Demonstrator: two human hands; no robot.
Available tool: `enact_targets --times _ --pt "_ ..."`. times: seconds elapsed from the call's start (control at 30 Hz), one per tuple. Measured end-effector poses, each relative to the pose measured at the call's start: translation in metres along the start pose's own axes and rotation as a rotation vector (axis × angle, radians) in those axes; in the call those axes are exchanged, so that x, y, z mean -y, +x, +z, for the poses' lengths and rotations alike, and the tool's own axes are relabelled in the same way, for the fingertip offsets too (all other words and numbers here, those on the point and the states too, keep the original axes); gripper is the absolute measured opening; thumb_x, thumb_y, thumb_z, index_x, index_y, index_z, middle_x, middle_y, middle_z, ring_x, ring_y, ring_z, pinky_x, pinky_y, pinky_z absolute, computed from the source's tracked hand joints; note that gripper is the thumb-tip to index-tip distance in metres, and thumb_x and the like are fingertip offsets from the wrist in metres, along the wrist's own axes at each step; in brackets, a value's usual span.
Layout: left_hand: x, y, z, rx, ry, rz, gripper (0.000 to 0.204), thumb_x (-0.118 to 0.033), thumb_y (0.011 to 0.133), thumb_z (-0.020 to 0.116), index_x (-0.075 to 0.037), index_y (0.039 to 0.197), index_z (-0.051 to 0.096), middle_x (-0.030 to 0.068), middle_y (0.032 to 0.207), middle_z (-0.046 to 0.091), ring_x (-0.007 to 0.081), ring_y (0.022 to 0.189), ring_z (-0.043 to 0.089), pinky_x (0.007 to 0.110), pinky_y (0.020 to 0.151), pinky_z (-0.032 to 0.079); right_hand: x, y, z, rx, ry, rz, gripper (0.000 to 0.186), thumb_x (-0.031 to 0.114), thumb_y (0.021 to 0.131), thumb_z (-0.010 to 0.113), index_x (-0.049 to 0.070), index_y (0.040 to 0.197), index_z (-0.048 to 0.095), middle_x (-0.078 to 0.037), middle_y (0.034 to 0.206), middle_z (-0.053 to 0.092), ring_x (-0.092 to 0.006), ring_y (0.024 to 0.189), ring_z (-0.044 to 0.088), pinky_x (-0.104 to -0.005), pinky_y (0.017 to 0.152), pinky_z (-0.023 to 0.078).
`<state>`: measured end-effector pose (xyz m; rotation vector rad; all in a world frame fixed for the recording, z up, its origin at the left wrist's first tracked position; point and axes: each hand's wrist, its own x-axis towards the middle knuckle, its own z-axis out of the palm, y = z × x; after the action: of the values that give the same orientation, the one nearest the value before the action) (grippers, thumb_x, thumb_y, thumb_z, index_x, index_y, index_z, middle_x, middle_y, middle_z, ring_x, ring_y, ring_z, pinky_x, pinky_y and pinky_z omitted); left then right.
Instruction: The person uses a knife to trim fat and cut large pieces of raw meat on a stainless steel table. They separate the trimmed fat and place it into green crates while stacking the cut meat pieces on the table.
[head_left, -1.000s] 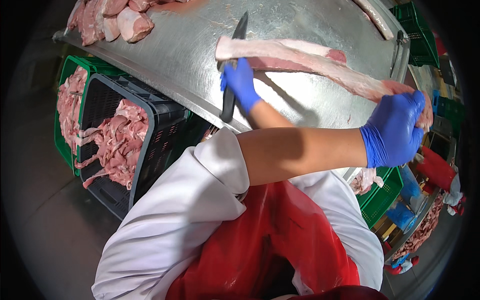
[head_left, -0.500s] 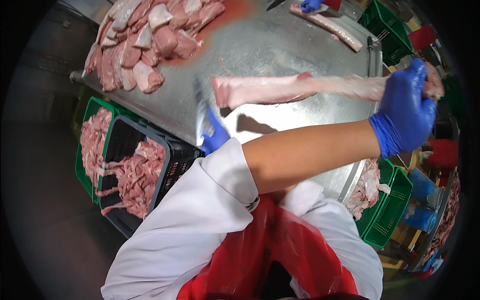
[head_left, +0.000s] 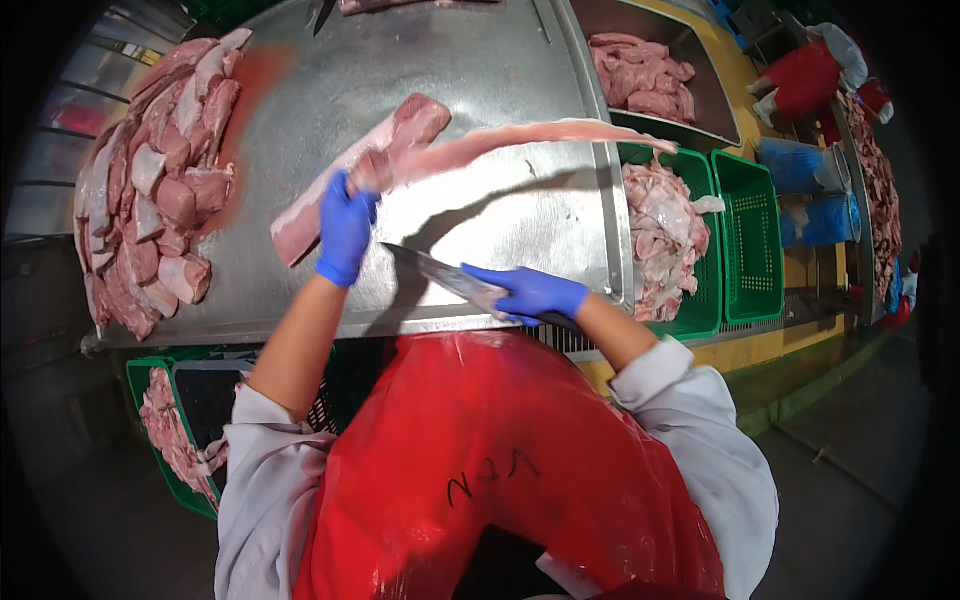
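My left hand (head_left: 346,225), in a blue glove, is closed on a long pale pink slab of meat (head_left: 300,230) lying diagonally on the steel table (head_left: 500,70). A thin, long strip of meat (head_left: 520,136) stretches rightward from beside the slab's upper part to the table's right rim; the part at my fingers is blurred. My right hand (head_left: 530,294), also gloved, is wrapped round a knife (head_left: 425,265), low over the table's near edge, its blade pointing up-left toward my left hand. A heaped pile of meat pieces (head_left: 170,200) lies on the table's left.
Right of the table are a steel tub of meat (head_left: 642,80), a green crate of trimmings (head_left: 665,235), another green crate (head_left: 745,245) and blue bins (head_left: 810,220). A person in red and white (head_left: 810,70) is at upper right. Crates of trimmings (head_left: 175,435) stand below left.
My left hand has left the strip's far right end and now grips the meat at centre-left. The strip and slab have spread apart. My knife hand has moved right. The view has turned.
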<state>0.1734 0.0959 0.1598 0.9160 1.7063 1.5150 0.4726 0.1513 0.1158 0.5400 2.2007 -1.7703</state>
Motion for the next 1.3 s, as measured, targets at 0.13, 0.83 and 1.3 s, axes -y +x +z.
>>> enact_targets --times 0.13,0.83,1.3 --pt "0.151 -0.047 -0.037 0.063 0.766 0.204 0.042 -0.030 0.081 0.074 -0.001 0.102 0.052 0.0170 0.095 0.056 0.0302 0.085 0.055 0.042 0.077 0.047 -0.030 -0.071 0.008 -0.185 0.252 0.260 0.074 0.012 0.092 0.053 0.029 0.157 0.022 -0.006 0.072 0.064 -0.0125 0.050 0.055 -0.0298 0.054 0.050" --pt "0.101 -0.024 0.044 0.395 0.994 0.094 0.028 -0.016 0.086 0.052 -0.021 0.107 0.070 0.0175 0.099 0.070 0.0381 0.094 0.066 0.046 0.084 0.053 -0.041 0.113 -0.008 -0.409 -0.549 0.104 0.074 0.007 0.092 0.040 0.029 0.158 0.013 -0.026 0.094 0.068 -0.0403 0.080 0.068 -0.0490 0.074 0.053" --pt "-0.026 -0.171 -0.293 -0.361 0.743 0.031 0.031 -0.007 0.097 0.043 -0.002 0.116 0.066 0.0091 0.111 0.067 0.0209 0.108 0.062 0.033 0.097 0.046 -0.115 -0.002 -0.057 -1.093 0.656 0.081 0.076 0.004 0.098 0.051 0.030 0.159 0.013 -0.005 0.072 0.058 -0.0110 0.048 0.052 -0.0274 0.040 0.048"
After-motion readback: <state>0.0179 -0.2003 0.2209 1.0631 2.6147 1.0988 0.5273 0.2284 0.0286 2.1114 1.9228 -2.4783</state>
